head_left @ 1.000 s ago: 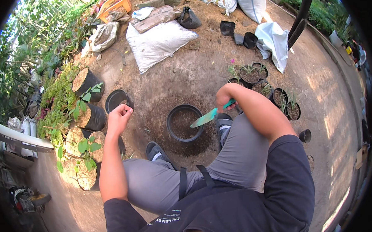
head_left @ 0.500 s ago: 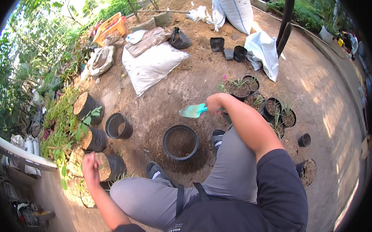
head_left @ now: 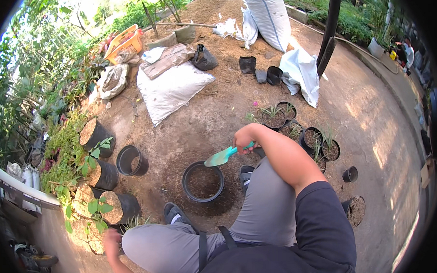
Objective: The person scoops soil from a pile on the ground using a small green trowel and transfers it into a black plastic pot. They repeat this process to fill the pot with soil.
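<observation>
My right hand (head_left: 246,138) is wrapped round the handle of a turquoise garden trowel (head_left: 219,157). The trowel's blade points left and slightly down, over the far right rim of a round black pot (head_left: 187,193). Dark soil lies inside this pot, which stands on the ground between my feet. My left hand (head_left: 112,242) is low at the left, by my left knee and close to the bagged plants; its fingers are partly hidden and too unclear to read. A second black pot (head_left: 141,165), with a little soil at the bottom, sits farther left.
Black planting bags (head_left: 130,207) filled with pale material line the left side. Small potted plants (head_left: 273,117) cluster at the right beyond my right arm. Farther off lie a white sack (head_left: 170,92), an orange crate (head_left: 129,44) and a dark post (head_left: 330,29).
My left hand has come down and back toward my left knee. The trowel has swung down from beyond the pot to over its rim. The whole view has shifted slightly.
</observation>
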Tool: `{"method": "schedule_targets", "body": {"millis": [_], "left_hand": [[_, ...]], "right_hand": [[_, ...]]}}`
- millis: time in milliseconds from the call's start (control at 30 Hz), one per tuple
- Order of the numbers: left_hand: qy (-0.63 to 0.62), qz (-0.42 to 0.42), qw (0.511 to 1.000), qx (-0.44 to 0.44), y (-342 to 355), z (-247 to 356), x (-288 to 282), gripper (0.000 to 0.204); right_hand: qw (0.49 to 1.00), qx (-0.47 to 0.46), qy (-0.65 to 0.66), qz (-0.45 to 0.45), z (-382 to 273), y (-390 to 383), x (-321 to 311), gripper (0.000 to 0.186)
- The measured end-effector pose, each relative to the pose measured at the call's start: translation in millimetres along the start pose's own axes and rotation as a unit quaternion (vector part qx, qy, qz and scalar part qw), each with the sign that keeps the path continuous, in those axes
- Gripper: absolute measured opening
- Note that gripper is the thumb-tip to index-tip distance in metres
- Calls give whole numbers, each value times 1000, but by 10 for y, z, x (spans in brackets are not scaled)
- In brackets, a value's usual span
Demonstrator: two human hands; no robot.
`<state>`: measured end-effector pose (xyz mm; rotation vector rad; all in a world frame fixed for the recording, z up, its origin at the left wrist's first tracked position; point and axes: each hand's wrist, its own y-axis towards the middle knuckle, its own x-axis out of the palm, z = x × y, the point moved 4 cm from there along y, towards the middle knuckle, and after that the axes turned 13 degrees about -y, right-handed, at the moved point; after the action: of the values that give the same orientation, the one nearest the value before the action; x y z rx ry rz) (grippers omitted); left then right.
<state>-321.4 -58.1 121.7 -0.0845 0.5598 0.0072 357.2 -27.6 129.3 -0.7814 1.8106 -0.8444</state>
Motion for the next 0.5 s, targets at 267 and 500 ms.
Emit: {"method": "schedule_targets", "body": {"millis": [267, 500], "left_hand": [[-111, 21, 987, 115, 509, 2467, 1097, 34], [311, -545, 775, 69, -73, 2053, 2630, 46]], "right_hand": [[975, -6, -220, 13, -212, 50, 32, 17], [989, 56, -135, 29, 5, 141, 53, 20]]}}
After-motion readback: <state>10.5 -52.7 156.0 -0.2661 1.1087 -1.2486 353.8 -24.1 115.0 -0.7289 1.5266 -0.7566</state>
